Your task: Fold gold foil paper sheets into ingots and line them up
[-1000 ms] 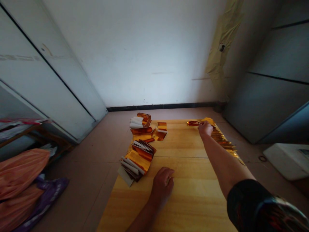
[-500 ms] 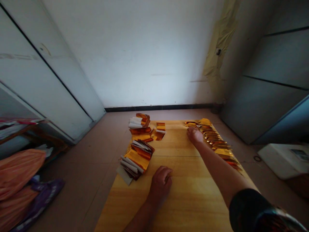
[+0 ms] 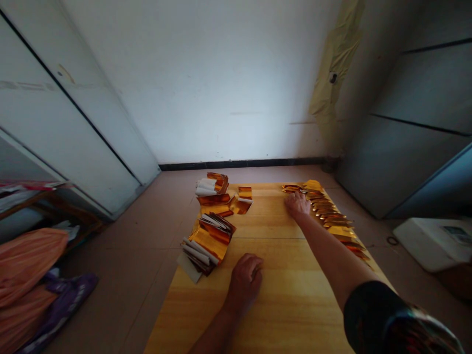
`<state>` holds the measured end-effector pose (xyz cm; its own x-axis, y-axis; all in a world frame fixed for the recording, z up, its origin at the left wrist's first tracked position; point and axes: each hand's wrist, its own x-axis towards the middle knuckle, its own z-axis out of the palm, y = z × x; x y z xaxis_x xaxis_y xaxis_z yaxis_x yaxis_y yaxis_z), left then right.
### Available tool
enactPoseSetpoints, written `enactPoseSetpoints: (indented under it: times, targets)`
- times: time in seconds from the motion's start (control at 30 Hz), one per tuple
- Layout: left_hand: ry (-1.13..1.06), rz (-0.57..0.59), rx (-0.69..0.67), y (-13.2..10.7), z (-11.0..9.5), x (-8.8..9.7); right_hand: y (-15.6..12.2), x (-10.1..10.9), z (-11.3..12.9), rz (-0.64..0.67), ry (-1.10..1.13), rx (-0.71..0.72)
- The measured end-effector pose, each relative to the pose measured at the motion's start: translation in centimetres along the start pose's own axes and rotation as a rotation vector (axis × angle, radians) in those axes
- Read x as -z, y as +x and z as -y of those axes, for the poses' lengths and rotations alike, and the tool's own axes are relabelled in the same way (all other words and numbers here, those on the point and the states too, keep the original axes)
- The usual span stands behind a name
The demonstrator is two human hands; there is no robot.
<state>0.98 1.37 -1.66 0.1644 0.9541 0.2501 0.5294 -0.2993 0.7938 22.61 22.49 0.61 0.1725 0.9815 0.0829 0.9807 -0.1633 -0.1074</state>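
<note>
My left hand (image 3: 245,280) rests on the yellow wooden board (image 3: 280,300), knuckles up and fingers curled under, nothing showing in it. It lies just right of a fanned stack of gold foil papers (image 3: 208,241). My right hand (image 3: 297,204) reaches far out, palm down on the board, beside a row of folded gold foil pieces (image 3: 330,214) laid along the right edge. Its fingers are bent against the wood and hold nothing. One folded gold piece (image 3: 293,188) lies just beyond it.
More gold foil bundles (image 3: 217,189) sit at the board's far left corner. White cabinet doors (image 3: 73,128) stand left, grey panels (image 3: 416,128) right. Orange and purple bags (image 3: 33,280) lie on the floor at left, a white box (image 3: 435,241) at right.
My right hand has let go of a gold piece at the far end of the row and drawn back left, onto the board. My left hand has stayed put.
</note>
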Motion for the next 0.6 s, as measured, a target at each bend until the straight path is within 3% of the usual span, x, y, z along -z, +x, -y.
enactPoseSetpoints:
  times: [0.3,0.6]
  targets:
    - [0.032,-0.035,-0.044,0.0,0.1,-0.1,0.9,0.0,0.0,0.023,-0.003,-0.033]
    - [0.049,-0.022,-0.039,0.0,0.0,-0.1,0.9,-0.1,-0.1,0.018,-0.052,0.033]
